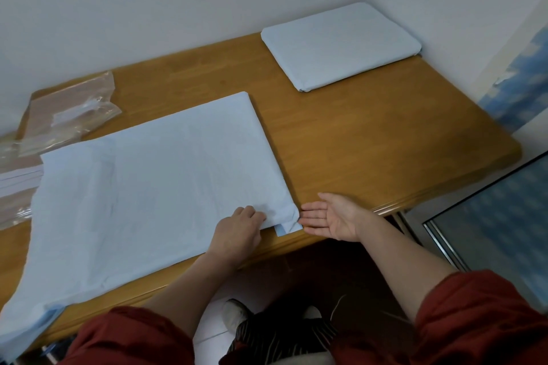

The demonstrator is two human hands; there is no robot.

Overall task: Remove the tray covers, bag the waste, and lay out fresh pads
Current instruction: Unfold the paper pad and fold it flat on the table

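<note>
1. No text, brand, number or sign is legible anywhere in the frame.
2. The clear plastic packaging at upper left carries a pale patch, too blurred to read.
3. The blue pad at centre shows only plain surface.

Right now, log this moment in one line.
left hand grips near pad corner | right hand open, palm up | far tray covered

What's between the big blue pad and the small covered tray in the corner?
Only bare wooden tabletop separates the big pad from the covered tray, per the head view.
</note>
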